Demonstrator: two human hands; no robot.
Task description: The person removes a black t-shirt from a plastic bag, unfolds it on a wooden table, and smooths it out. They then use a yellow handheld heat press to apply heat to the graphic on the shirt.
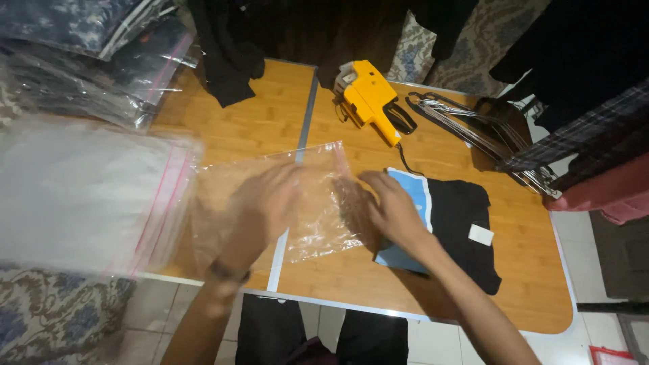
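Observation:
A clear plastic zip bag (307, 179) with a pink seal strip lies on the wooden table (270, 122). My left hand (265, 203) lies inside or under its film, fingers spread. My right hand (385, 209) grips the bag's right end, partly inside the opening. Just right of it lies a folded black garment (466, 230) wrapped around a light blue card (412, 192), with a small white tag on it.
A yellow tagging gun (368, 98) lies at the table's back. Wire hangers (473, 132) are stacked at the right. Bagged garments (88, 61) pile up at the left, over a stack of clear zip bags (81, 196). Dark clothes hang behind and at the right.

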